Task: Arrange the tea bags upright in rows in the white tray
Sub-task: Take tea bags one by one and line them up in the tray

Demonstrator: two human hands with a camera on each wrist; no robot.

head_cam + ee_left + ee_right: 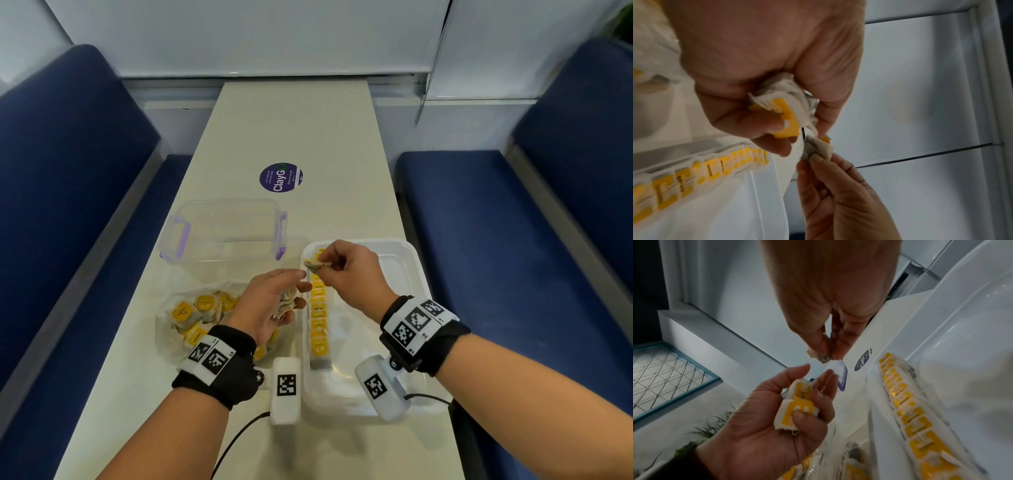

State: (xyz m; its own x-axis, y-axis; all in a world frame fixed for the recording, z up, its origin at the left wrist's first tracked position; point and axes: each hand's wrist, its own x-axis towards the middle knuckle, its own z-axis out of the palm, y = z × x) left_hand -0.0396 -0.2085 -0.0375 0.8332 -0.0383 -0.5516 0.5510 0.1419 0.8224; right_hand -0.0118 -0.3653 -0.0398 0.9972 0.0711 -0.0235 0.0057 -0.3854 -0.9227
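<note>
The white tray [416, 260] lies at the table's right, with one row of upright yellow-tagged tea bags [318, 315] along its left wall; the same row [906, 404] shows in the right wrist view. My right hand [334, 265] pinches a single tea bag [317, 265] above the tray's far left corner. My left hand [281, 301], just left of the tray, holds a small bunch of tea bags [284, 305] in its curled fingers; the bunch [785, 112] shows in the left wrist view. The pinched bag [818, 149] hangs just beyond the left fingertips.
A clear bag of loose tea bags [191, 318] lies under my left wrist. Behind it stands a clear plastic box [222, 233] with purple clips. A round purple sticker [281, 177] marks the table further back. Blue benches [513, 240] flank the narrow table.
</note>
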